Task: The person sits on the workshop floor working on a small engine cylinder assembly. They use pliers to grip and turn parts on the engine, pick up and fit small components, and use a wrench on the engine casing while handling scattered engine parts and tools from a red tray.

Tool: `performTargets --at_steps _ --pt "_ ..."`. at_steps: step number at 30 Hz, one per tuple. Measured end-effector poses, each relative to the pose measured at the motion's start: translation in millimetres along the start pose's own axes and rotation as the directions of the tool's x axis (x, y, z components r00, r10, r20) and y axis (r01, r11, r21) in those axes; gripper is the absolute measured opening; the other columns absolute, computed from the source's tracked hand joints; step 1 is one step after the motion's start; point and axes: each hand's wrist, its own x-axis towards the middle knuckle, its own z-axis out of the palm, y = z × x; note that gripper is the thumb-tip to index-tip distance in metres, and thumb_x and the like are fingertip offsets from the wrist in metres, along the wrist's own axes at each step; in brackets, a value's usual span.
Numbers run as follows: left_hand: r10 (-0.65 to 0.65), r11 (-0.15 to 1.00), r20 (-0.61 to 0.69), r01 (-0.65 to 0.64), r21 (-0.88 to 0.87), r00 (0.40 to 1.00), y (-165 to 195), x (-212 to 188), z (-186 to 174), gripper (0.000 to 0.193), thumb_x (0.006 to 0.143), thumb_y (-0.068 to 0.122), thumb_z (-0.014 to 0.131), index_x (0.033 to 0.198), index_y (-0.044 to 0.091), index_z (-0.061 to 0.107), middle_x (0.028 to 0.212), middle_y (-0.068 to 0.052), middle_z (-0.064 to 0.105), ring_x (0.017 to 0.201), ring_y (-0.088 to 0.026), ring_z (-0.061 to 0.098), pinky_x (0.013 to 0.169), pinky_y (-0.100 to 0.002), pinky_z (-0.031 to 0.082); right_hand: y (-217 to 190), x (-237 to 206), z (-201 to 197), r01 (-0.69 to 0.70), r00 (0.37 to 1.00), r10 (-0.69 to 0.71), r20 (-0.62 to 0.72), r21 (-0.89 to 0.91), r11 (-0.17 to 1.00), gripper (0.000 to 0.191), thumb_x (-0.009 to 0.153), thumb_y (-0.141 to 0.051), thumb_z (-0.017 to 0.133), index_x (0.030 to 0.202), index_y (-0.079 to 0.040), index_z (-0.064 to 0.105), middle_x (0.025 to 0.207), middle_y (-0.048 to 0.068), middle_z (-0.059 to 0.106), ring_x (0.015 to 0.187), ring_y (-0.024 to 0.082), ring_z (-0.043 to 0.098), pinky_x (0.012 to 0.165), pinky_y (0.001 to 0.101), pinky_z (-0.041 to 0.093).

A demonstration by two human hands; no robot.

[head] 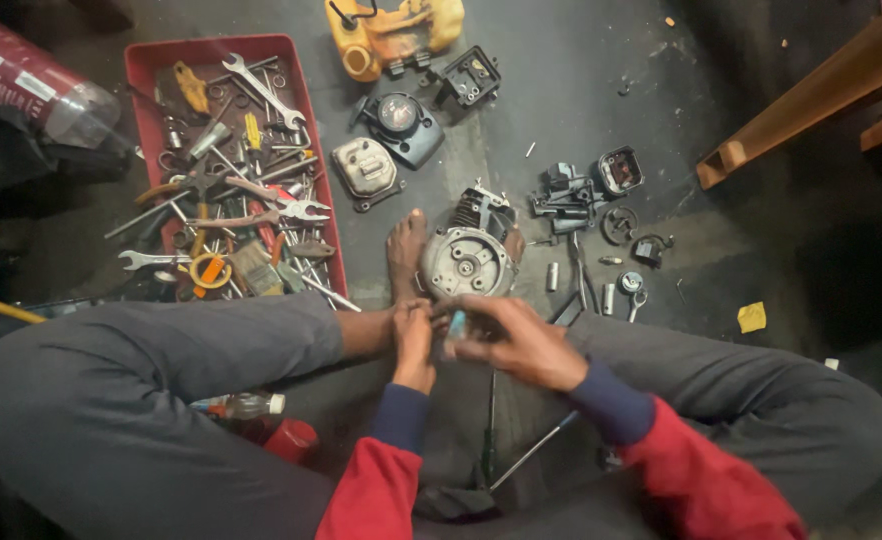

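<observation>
Just above the crossed legs, the left hand [414, 345] and right hand [514, 342] meet, fingers curled tight and pinching a small pale-blue part [456, 324] between them — its shape is too blurred to tell. Directly beyond the grip, nearly touching the fingertips, sits a round grey metal engine block [469, 260] with cooling fins, braced beside a bare foot [405, 250]. Left of the grip, past the knee, a red plastic tray [151, 70] lies heaped with steel wrenches and pliers. Right of the grip, small dark engine pieces [573, 198] and short bolts scatter over the rough grey floor [551, 90], with open room between them. Far beyond the grip rest a yellow fuel tank [393, 32] and a domed metal cover [364, 168]. Under the wrists — a long thin screwdriver [536, 449] lies on dark cloth.
</observation>
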Motion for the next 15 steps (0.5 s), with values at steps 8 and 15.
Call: performTargets --at_steps 8,15 --pt "-0.015 0.998 0.01 0.015 -0.055 1.0 -2 0 1 0.019 0.093 0.007 0.047 0.109 0.006 0.057 0.089 -0.009 0.065 0.072 -0.021 0.07 0.063 -0.034 0.058 26 -3 4 -0.102 0.962 0.112 -0.248 0.051 0.993 0.048 0.091 -0.03 0.073 0.131 -0.006 0.062 0.088 0.014 0.072 0.077 0.034 0.07 0.07 0.0388 0.055" --pt "0.126 0.991 0.014 -0.126 0.043 0.992 -15 10 -4 0.015 0.097 0.009 0.053 0.109 0.003 0.06 0.091 -0.008 0.065 0.079 -0.017 0.065 0.067 -0.031 0.054 19 -1 2 0.051 0.888 -0.228 -0.399 -0.407 0.912 0.037 0.091 -0.023 0.077 0.122 -0.003 0.068 0.096 0.015 0.071 0.077 0.024 0.069 0.067 0.0362 0.053"
